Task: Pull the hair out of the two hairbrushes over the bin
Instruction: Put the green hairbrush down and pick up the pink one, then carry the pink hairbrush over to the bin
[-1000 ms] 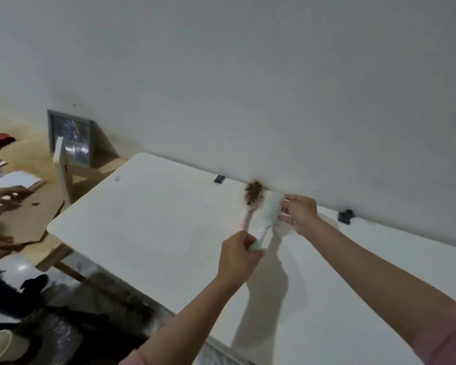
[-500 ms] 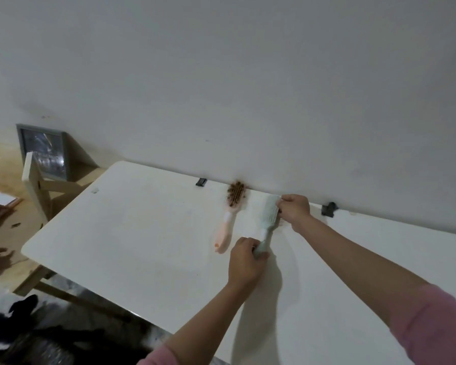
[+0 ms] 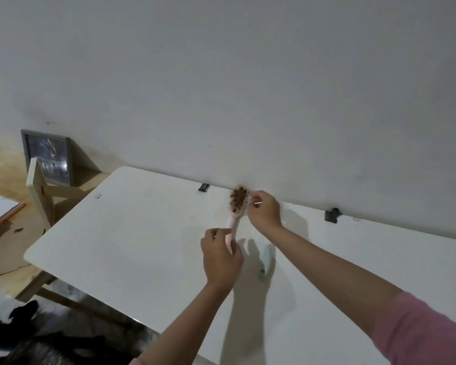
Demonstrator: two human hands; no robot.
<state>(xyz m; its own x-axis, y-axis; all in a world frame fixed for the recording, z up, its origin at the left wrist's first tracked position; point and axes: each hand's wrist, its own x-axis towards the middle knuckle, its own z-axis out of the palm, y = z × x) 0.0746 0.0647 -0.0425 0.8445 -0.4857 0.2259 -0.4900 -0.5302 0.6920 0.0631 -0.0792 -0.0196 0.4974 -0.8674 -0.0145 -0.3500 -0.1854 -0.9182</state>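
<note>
Switching brushes, I now have my left hand (image 3: pixel 220 255) curled round the handle of the pink hairbrush (image 3: pixel 234 214), where half a second ago that grip was on the pale green hairbrush (image 3: pixel 266 260). The green one now lies flat on the bench (image 3: pixel 132 246), just right of my left hand and partly under my right forearm; only its handle shows, so I cannot tell whether its bristles are clean. My right hand (image 3: pixel 264 210) has come across to the head of the pink brush, beside the brown hair (image 3: pixel 238 200) matted in its bristles. Its fingers look bent there, but whether they pinch hair yet I cannot tell. The pink brush still lies with its head by the wall, handle toward me.

I judge that the work has passed to the second brush, with its hair still all in place. No bin shows in view, so I should carry the brush over one before pulling.
</note>
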